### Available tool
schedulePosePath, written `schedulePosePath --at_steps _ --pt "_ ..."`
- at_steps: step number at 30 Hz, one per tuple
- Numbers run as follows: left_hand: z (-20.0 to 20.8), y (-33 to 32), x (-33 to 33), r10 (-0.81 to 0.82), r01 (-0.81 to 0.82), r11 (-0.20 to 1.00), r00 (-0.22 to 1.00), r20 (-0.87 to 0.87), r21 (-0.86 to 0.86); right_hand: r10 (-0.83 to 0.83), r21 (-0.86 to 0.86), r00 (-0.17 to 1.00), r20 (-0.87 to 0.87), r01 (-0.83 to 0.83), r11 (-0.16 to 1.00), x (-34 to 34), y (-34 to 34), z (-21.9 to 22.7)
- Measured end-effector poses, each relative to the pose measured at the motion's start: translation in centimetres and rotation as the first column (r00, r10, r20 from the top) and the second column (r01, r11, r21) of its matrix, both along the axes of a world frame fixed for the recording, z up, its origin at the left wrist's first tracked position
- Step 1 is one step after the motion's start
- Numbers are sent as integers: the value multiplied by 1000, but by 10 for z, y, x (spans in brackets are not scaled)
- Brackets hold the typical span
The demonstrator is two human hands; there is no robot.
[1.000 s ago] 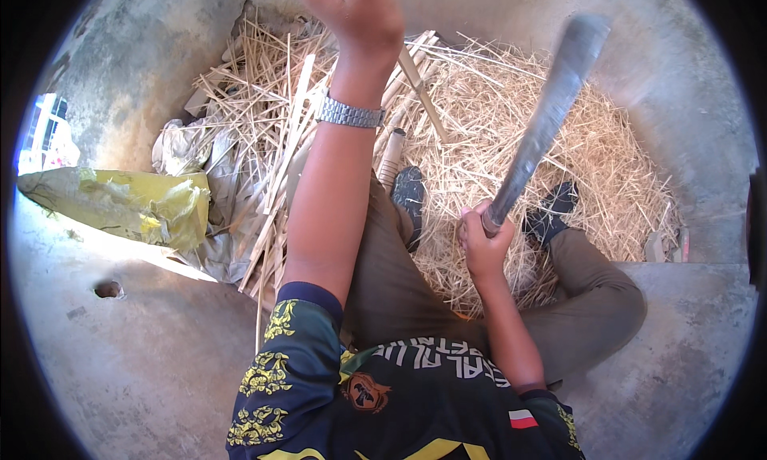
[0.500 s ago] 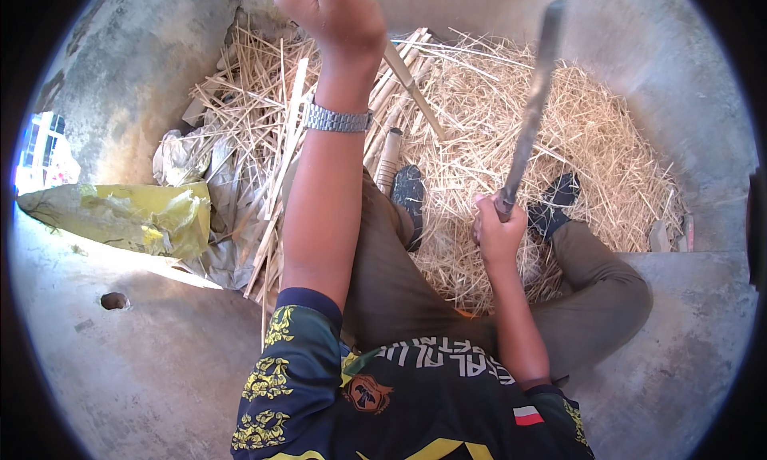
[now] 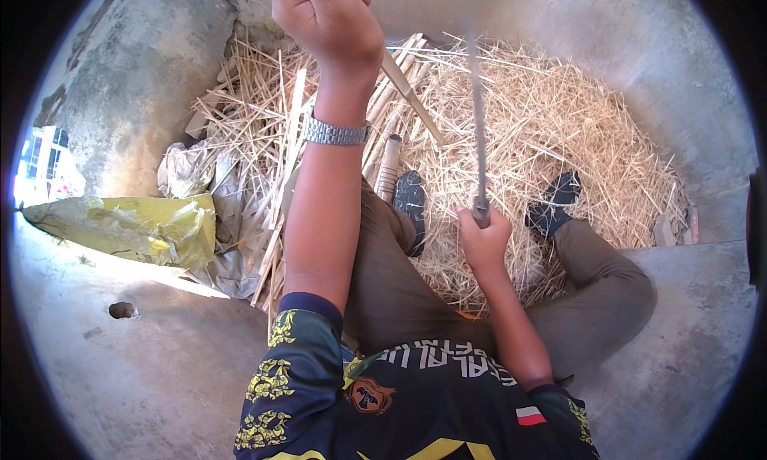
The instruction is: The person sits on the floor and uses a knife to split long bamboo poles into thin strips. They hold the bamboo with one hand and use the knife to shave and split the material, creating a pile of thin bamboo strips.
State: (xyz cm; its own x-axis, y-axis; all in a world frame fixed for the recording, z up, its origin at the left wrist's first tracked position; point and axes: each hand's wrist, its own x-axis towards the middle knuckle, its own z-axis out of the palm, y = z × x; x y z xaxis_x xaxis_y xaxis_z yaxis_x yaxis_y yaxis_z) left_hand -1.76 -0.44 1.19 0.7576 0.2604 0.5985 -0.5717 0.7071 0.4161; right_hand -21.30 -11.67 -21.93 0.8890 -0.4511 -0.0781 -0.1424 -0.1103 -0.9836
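My left hand (image 3: pixel 331 17), raised at the top edge, is closed on a bamboo stick (image 3: pixel 412 99). Part of the stick is hidden behind the hand and wrist, and its free end slants down to the right over the straw. My right hand (image 3: pixel 486 235) grips the short handle of a machete (image 3: pixel 478 140) in front of my body. Its long blade points up and away, thin and smeared by motion, apart from the stick. A steel watch (image 3: pixel 337 130) is on my left wrist.
Bamboo strips (image 3: pixel 264 109) lie piled at the left, and pale shavings (image 3: pixel 535 116) spread around my feet. A thick bamboo piece (image 3: pixel 388 166) rests beside my left shoe (image 3: pixel 410 203). A yellow sack (image 3: pixel 160 224) lies left. A concrete wall (image 3: pixel 687 85) curves around.
The machete has swung left, from tilting rightward to nearly straight up, and my right hand has shifted slightly left. My left hand keeps the stick nearly still.
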Motion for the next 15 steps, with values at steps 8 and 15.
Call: schedulePosePath --at_steps 8,15 --pt "-8 -12 8 455 -469 841 883 117 269 125 -31 985 -123 -130 991 -1 5 -17" --pt "-3 -1 11 501 -505 808 860 97 305 33 -27 999 12 -33 999 0 0 12"
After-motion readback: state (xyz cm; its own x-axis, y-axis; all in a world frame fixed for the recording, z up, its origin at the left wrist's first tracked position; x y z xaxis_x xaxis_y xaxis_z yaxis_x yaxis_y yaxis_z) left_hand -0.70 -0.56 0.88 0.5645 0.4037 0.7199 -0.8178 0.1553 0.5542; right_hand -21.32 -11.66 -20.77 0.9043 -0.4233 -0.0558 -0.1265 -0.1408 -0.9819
